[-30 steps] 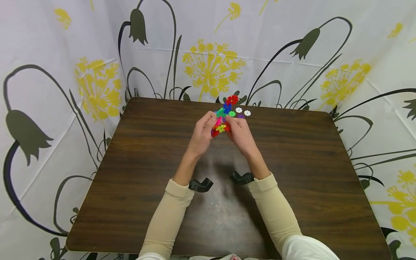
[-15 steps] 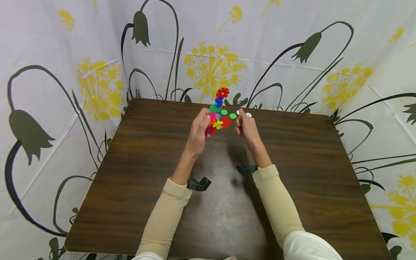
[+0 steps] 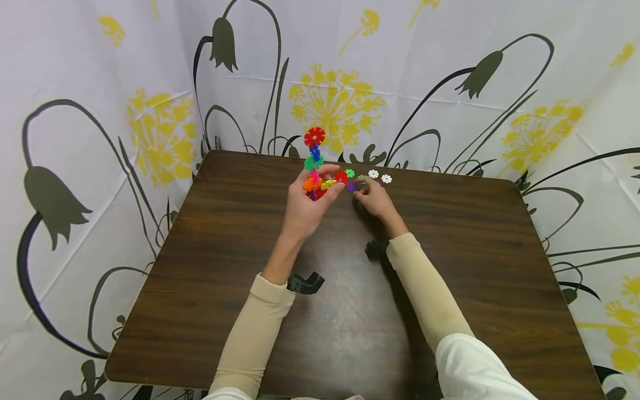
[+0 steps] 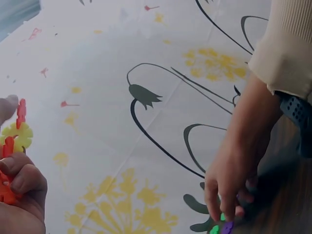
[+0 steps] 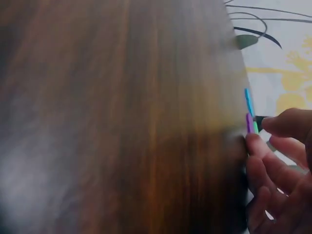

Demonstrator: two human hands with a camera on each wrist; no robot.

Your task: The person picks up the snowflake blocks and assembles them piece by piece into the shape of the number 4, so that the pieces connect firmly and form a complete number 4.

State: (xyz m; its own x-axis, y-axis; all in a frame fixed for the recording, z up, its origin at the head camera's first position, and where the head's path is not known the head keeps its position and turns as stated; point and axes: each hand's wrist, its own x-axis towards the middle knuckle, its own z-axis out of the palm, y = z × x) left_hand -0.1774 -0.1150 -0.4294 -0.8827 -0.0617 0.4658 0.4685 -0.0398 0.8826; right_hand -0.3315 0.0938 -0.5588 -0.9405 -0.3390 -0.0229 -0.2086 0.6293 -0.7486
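Note:
My left hand (image 3: 304,211) grips a chain of interlocking flower-shaped plastic discs (image 3: 314,162), raised above the table. Its upper arm runs red, blue, green and pink; orange, yellow and red discs sit lower, between the fingers. In the left wrist view, a yellow disc (image 4: 23,136) shows by the thumb. My right hand (image 3: 379,201) reaches down among loose discs at the far edge, fingertips at a green disc and a purple disc (image 5: 249,123). A gap shows between thumb and index finger. Another purple disc (image 3: 351,186) lies just left of that hand.
Two white discs (image 3: 373,174) and a green disc (image 3: 350,173) lie near the back edge of the brown wooden table (image 3: 225,250). A flower-printed curtain (image 3: 410,61) hangs behind it. Black wrist mounts (image 3: 306,283) stick out from the sleeves.
My hands, together on the disc chain a second ago, have come apart. The left hand has tilted the chain upright and leftward; the right hand has opened out and lowered to the loose discs.

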